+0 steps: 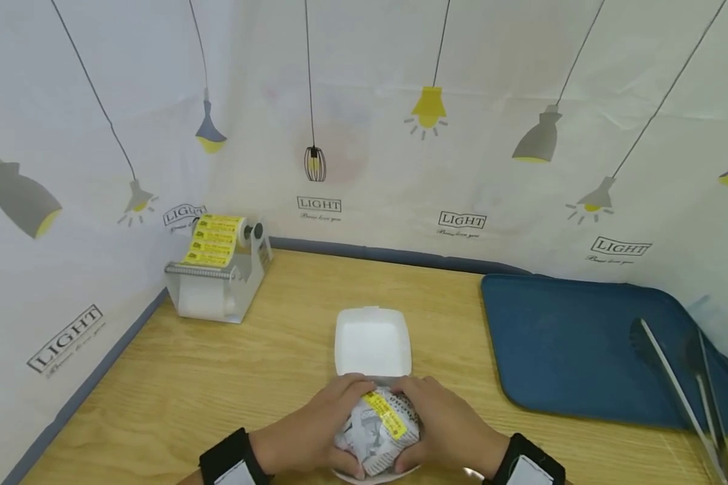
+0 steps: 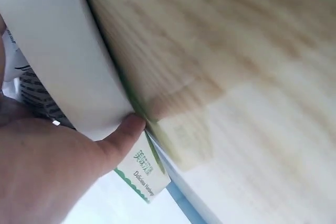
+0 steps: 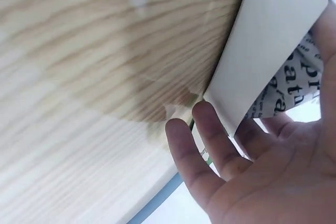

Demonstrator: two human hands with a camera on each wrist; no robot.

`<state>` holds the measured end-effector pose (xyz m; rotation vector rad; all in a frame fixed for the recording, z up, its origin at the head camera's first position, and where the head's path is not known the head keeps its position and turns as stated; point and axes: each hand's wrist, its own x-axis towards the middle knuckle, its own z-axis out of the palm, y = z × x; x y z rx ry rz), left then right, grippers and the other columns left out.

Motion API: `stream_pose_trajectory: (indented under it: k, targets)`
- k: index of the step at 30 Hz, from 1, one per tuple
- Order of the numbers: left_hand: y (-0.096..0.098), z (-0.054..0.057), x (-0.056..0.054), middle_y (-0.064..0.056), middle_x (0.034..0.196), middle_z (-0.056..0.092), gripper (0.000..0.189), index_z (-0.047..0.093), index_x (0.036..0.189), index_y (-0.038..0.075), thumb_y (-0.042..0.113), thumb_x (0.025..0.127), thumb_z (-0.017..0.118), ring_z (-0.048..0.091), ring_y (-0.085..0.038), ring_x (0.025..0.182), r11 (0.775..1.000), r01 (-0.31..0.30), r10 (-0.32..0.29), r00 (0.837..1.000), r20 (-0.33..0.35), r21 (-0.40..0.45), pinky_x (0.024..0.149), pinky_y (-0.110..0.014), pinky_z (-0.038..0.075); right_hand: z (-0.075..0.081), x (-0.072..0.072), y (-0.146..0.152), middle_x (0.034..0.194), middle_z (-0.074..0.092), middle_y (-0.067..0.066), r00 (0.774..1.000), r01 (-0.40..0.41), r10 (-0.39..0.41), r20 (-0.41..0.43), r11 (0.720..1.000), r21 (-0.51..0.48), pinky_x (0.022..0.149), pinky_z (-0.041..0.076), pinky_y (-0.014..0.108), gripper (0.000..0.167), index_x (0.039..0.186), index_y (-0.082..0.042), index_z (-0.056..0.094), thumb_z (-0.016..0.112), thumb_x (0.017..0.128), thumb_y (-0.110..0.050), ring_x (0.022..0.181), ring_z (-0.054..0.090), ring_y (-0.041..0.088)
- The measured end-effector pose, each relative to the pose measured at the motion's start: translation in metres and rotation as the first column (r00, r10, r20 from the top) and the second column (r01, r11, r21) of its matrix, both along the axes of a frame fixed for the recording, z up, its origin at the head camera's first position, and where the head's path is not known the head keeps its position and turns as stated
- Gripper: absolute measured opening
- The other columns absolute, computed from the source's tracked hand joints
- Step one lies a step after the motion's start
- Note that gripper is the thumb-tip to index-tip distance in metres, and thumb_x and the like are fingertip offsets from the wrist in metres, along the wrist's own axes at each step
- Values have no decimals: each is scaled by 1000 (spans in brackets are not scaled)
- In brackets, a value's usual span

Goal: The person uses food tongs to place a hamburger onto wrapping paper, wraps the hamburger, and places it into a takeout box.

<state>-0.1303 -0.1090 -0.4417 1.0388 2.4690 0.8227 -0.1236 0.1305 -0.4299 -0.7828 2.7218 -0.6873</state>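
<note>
A paper-wrapped burger with a yellow label strip across its top sits at the lower base of a white clamshell box, whose lid stands open behind it. My left hand and right hand grip the burger from both sides, thumbs toward me. Seen from the left wrist, a fingertip touches the foot of the box wall, near a green-printed lid. In the right wrist view, printed wrapper shows inside the box, and two fingers reach outside along its wall.
A label dispenser with a roll of yellow labels stands at the back left. On the right lies a blue tray, with metal tongs across its right part. A printed sheet hangs behind and left of the wooden table.
</note>
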Motion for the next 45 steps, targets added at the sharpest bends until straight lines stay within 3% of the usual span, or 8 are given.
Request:
stream_pose_trajectory:
  k: [7,11,16,19,25,31,40,45]
  targets:
    - [-8,7,-3,0,154,7,111,18,146,35,67,55,72,15,-26,139,997,-40,38,999,19,67,102,-56,37,6,4,15,130,49,-8,998,-60,61,4,998,-34,92,47,34,106,136,-19,39,68,50,-73,112,47,11]
    - [-18,14,-10,-5,156,-1,93,7,149,28,54,79,63,9,-34,142,937,-234,194,966,172,260,104,-61,29,22,2,28,140,44,-4,997,-26,35,75,993,-118,98,43,48,103,140,-19,36,72,55,-65,124,44,21]
    - [-22,26,-23,-26,152,2,85,-3,147,2,62,93,22,16,-43,139,685,-603,246,720,648,410,110,-56,24,32,-17,31,152,24,6,961,238,-186,202,933,-271,101,37,58,78,147,-25,19,55,85,-55,137,29,34]
    - [-18,30,-31,-34,149,0,103,-11,144,-5,75,85,17,13,-46,138,637,-662,124,594,795,395,112,-53,23,26,-32,23,157,4,6,892,379,-235,386,854,-356,107,26,60,71,149,-26,0,29,94,-59,139,21,39]
    - [1,31,-50,-33,150,-4,111,-18,143,-3,80,80,19,4,-42,141,612,-677,10,524,852,410,115,-49,12,10,-49,8,156,-11,6,777,481,-72,625,709,-516,114,3,56,79,148,-18,-13,10,91,-67,144,-1,31]
    - [14,32,-65,-24,154,-4,103,-12,145,-2,76,84,15,-1,-35,143,617,-654,5,559,829,437,117,-46,5,12,-59,9,156,-14,0,774,489,-1,633,636,-597,116,1,49,79,147,-18,-15,10,91,-67,144,-12,21]
    - [13,50,-65,-15,156,-1,86,-6,148,8,69,90,8,0,-29,145,626,-579,42,694,719,522,117,-48,4,29,-61,30,156,2,11,851,438,-1,526,555,-707,114,15,55,65,149,-13,-6,18,100,-48,144,4,30]
    - [7,56,-50,-11,156,9,75,-2,149,12,61,94,11,10,-27,144,658,-506,58,773,632,558,117,-47,13,41,-51,39,151,17,10,898,349,-3,439,611,-710,109,28,55,57,150,-23,0,29,102,-37,140,17,32]
